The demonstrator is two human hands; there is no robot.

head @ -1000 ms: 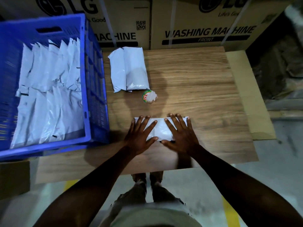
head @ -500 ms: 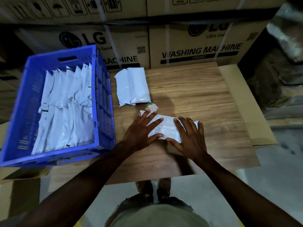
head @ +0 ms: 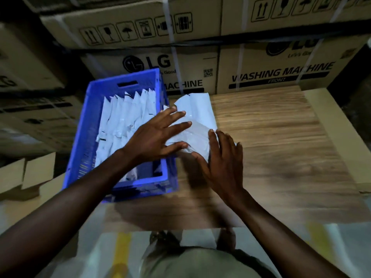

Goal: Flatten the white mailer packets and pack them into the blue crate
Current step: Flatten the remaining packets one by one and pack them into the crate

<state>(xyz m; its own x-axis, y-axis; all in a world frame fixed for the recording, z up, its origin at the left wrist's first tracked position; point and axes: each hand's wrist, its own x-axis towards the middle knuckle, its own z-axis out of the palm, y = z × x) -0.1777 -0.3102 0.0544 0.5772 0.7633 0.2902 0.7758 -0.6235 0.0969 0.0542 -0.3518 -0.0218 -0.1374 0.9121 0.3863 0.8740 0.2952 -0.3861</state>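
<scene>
Both hands on 1 white packet [head: 195, 135], raised at the right wall of the blue crate [head: 91, 125], partly over its rim and partly over the wooden worktop [head: 281, 141]. Left hand [head: 154, 137] spread flat on the packet's left part, fingers [head: 176, 114] straight and fanned, thumb lying along the lower edge. Right hand [head: 222, 163] set against the packet's right end, fingers straight and close together, thumb reaching under the crumpled lower corner; hard to tell whether pinching or only touching. Behind the hands, more white packets [head: 197, 106] lying on the worktop just beside the crate. Inside the crate, a row of white packets [head: 128, 115] standing on edge, leaning, with a bare blue gap at the near end. Stacked cardboard boxes [head: 261, 77] marked "WASHING MACHINE" behind the worktop.
</scene>
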